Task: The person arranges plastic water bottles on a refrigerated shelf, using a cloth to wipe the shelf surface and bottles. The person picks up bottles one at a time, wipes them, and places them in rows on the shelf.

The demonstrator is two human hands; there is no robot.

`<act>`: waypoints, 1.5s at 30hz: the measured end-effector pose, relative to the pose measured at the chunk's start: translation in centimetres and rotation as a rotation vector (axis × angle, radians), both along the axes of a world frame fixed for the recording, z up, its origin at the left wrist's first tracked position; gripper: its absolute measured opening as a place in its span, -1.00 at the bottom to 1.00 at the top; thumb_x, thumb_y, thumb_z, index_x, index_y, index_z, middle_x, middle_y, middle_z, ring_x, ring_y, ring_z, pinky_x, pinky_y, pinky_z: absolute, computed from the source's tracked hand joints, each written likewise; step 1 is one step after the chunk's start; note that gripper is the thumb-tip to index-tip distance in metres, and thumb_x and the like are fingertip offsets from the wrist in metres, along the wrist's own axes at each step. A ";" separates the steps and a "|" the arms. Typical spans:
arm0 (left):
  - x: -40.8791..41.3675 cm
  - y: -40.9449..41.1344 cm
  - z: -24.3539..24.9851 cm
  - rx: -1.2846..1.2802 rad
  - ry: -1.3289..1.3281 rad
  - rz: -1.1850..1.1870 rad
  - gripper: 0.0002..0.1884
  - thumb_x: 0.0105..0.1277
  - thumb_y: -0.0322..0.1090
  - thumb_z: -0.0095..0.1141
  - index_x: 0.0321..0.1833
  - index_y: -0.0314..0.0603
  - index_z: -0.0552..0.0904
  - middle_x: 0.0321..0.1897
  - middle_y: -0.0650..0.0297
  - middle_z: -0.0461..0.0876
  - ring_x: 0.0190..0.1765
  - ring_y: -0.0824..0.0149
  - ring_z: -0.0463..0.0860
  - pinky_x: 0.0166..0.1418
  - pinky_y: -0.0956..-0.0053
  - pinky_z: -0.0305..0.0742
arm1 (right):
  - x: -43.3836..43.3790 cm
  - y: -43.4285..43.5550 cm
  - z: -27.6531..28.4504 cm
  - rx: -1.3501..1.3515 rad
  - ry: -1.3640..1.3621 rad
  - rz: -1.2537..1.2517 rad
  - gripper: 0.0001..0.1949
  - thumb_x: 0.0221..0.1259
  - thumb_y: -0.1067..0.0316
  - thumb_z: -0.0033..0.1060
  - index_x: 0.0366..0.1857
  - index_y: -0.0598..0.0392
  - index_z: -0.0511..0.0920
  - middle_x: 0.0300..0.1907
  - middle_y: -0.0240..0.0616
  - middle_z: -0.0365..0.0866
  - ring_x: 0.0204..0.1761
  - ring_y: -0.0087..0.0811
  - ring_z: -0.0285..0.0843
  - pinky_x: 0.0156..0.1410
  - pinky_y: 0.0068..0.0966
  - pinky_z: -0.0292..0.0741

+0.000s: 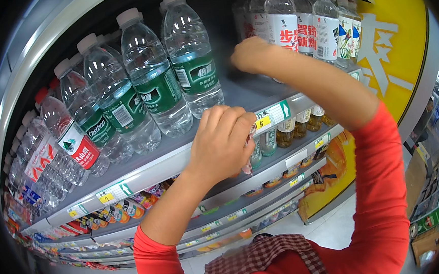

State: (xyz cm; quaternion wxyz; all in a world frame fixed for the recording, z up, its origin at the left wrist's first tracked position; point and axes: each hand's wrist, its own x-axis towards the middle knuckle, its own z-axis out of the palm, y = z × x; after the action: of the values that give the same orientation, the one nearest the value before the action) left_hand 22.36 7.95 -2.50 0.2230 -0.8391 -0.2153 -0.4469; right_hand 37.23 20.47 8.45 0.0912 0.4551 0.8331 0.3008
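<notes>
My left hand (221,140) is at the front edge of the top shelf (149,168), fingers curled round a small pinkish, patterned thing, perhaps a cloth or a wrapper, mostly hidden. Over the shelf, in the gap between two groups of bottles, my right hand (252,54) is bent down, blurred; its fingers and anything in them cannot be made out. Green-labelled water bottles (196,73) stand upright just left of the gap. Beside my right wrist, to its right, are clear bottles with white labels and red writing (282,22).
Red-labelled water bottles (76,143) fill the shelf further left. Price tags (269,118) line its front edge. Lower shelves hold amber drink bottles (286,132) and packaged goods. A yellow end panel (388,41) bounds the right side; stacked goods (433,187) stand beyond it.
</notes>
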 end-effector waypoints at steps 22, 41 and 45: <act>5.5 -2.3 -1.0 -0.606 -0.343 -0.548 -0.38 0.42 -0.12 -0.03 0.39 -0.43 0.20 0.20 -0.12 0.31 0.29 0.02 0.32 0.40 0.17 0.21 | 8.8 -16.5 -8.6 -0.499 1.605 0.357 -0.66 0.38 0.38 0.09 0.18 0.19 0.46 -0.11 -0.18 0.64 -0.12 -0.38 0.63 0.06 -0.43 0.57; -0.6 -0.2 -1.8 0.053 0.128 0.219 -0.58 0.05 -0.44 0.29 0.04 -0.26 0.62 0.17 -0.01 0.53 0.17 -0.01 0.53 0.19 0.09 0.45 | -2.8 4.8 -2.9 -0.263 0.106 -0.082 -0.75 0.24 0.38 0.17 -0.04 0.11 0.71 0.00 -0.02 0.71 0.01 -0.06 0.73 0.06 -0.18 0.67; 0.1 -0.1 -1.7 0.080 0.139 0.191 -0.60 0.04 -0.44 0.28 0.01 -0.26 0.63 0.14 0.01 0.55 0.13 0.02 0.55 0.15 0.10 0.46 | -4.6 17.6 -6.5 -0.075 0.303 -0.022 -0.74 0.22 0.36 0.19 -0.05 0.10 0.74 -0.01 -0.05 0.75 0.02 -0.08 0.74 0.08 -0.18 0.67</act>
State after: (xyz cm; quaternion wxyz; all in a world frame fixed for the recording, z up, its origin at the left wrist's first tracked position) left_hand 22.42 7.89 -4.16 0.3120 -0.8342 -0.2603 -0.3728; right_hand 32.61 38.11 1.90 -0.0152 0.5008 0.8429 0.1961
